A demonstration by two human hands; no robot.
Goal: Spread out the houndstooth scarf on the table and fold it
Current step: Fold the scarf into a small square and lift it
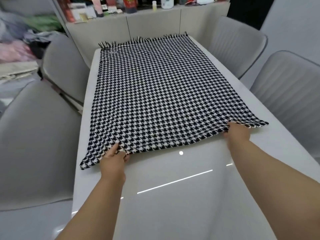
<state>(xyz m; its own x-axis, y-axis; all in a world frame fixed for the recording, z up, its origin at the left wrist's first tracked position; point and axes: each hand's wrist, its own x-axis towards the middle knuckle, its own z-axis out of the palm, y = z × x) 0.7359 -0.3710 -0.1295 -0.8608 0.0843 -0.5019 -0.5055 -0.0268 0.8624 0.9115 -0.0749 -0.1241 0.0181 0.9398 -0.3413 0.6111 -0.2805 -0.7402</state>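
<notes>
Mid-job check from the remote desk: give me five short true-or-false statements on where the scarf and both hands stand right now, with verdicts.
1. The houndstooth scarf lies spread flat on the white table. True.
2. The left hand grips the scarf's near edge. True.
3. The right hand rests on bare table, away from the scarf. False: it holds the near edge toward the right corner.
4. The fringe is at the end nearest the person. False: the fringe that shows is at the far end.
5. The scarf's near left corner reaches past the table's left edge. True.
6. The scarf is rolled into a tube. False: it lies flat.
</notes>
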